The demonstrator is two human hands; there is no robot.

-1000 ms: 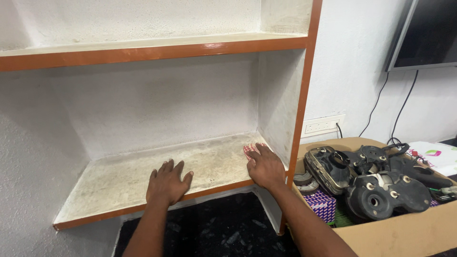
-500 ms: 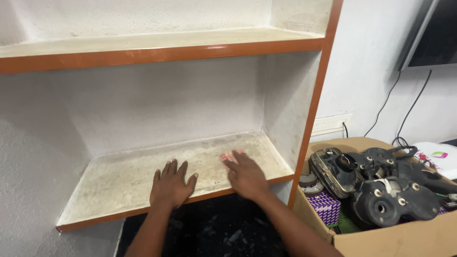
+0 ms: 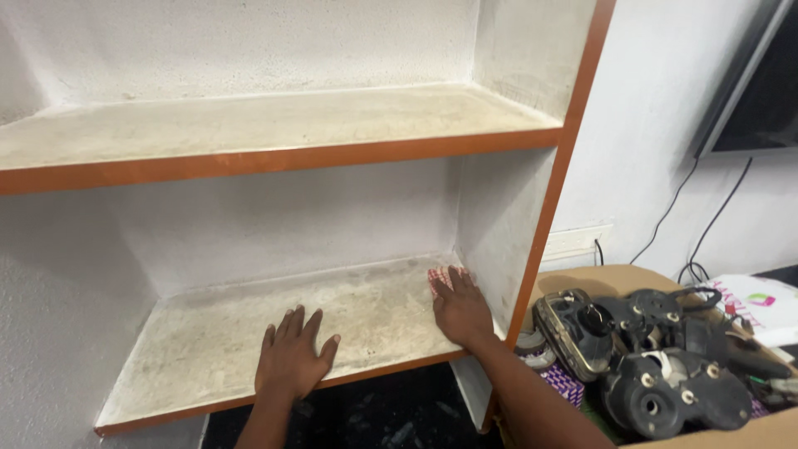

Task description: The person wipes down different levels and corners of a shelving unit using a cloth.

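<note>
We see our left hand (image 3: 291, 362) lying flat, palm down, on the lower shelf (image 3: 208, 341) of a white shelf unit with orange edging, close to the front edge. Its fingers (image 3: 293, 323) are spread a little apart and straight, gripping nothing.

Our right hand (image 3: 460, 309) rests further along the same shelf, in the right-hand corner, just beside the unit's white side panel (image 3: 499, 216). It presses down on a small cloth (image 3: 438, 278) with a red and white check, of which only an edge peeks out by the fingertips. The fingers of this hand lie flat and nearly together on top of the cloth, not curled around it. The cloth sits on the shelf near the back right corner, touching the shelf surface and mostly covered by the hand.

The lower shelf looks dusty and stained, with grey smudges across its surface. Above it runs an upper shelf (image 3: 249, 125), also marked with dust.

To the right of the unit stands an open cardboard box (image 3: 773, 432) filled with dark mechanical parts (image 3: 657, 366). Behind it, on the white wall, black cables (image 3: 665, 220) hang down from a dark screen (image 3: 761, 100) towards a wall socket strip (image 3: 573, 243).
</note>
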